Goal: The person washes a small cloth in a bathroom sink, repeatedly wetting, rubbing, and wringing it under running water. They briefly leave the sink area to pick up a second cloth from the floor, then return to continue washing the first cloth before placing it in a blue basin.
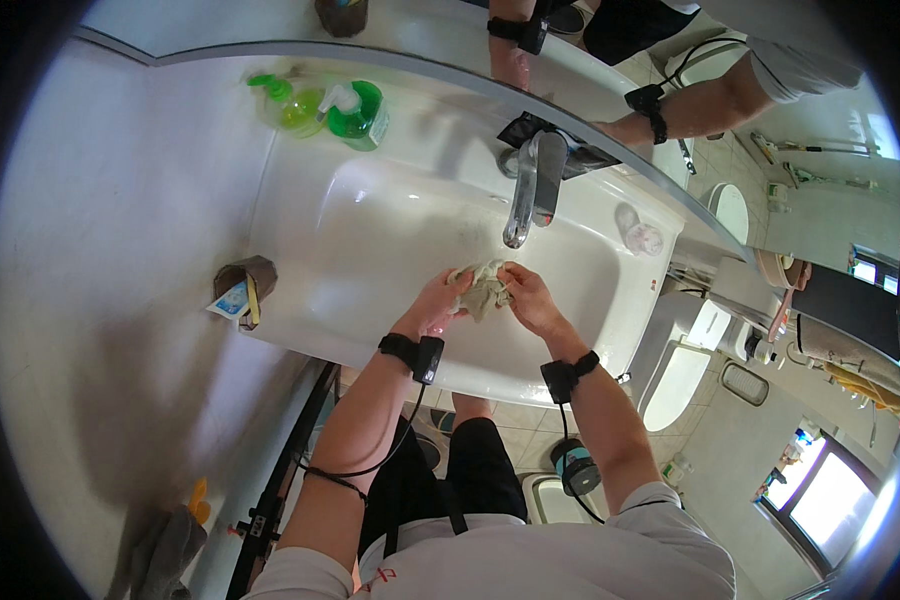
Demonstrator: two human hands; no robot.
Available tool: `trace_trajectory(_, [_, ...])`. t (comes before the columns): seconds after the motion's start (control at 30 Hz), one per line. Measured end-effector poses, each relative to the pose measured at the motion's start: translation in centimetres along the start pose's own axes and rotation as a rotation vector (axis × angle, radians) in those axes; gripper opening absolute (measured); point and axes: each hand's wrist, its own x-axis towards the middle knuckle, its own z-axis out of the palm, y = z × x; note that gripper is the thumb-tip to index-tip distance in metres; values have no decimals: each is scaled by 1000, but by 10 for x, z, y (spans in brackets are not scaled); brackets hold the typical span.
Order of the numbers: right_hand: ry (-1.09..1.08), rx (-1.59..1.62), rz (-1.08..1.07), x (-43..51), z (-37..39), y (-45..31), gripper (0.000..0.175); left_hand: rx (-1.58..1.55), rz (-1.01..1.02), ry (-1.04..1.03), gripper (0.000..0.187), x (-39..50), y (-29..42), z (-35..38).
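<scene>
Over the white sink basin (390, 247), both hands grip a crumpled, pale wet-looking cloth (482, 294). My left hand (433, 301) holds its left side, and my right hand (529, 296) pinches the right side with thumb and fingers. The cloth hangs bunched between them, just below the spout of a chrome faucet (523, 199). Whether water runs from the spout I cannot tell. Some fingertips are hidden in the folds. Each wrist wears a black strap with a small box and a cable.
A green pump bottle (358, 116) and a yellow-green one (296, 111) stand at the back left rim. A brown holder (247, 285) with a tube sits at the left edge. A pinkish round item (643, 239) lies at the right rim. A mirror (435, 34) spans the back.
</scene>
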Motion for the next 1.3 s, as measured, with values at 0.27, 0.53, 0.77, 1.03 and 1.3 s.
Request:
trace_trajectory(0.27, [531,-887,-435,50,19,39,45,1103,590,755,55,15,-12,5])
trace_trajectory(0.53, [581,-709,-386,74,17,50,19,1355,505,781,47,23,-7,-2])
trace_trajectory(0.77, [475,-649,-106,59,66,49,48,92,388,486,37,63,-37,17])
trace_trajectory(1.03, [446,-1090,-76,30,69,45,39,22,111,327,40,68,-41,-8])
trace_trajectory(1.3, [625,-963,44,25,77,35,58,87,24,350,38,56,-63,8])
